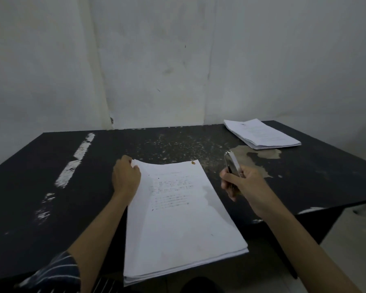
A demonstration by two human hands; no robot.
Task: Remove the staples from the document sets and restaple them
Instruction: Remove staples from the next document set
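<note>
The left hand [126, 176] pinches the document set's [178, 216] top-left corner; the right hand [238, 182], raised, grips a metal stapler [232, 163].

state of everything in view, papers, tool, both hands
near document set: flat on the table, far left corner held
far document set: flat at the far right of the table, untouched
stapler: held above the table, beside the near set, not on the paper
left hand: fingers curled on the near set's corner
right hand: grips the stapler
</note>
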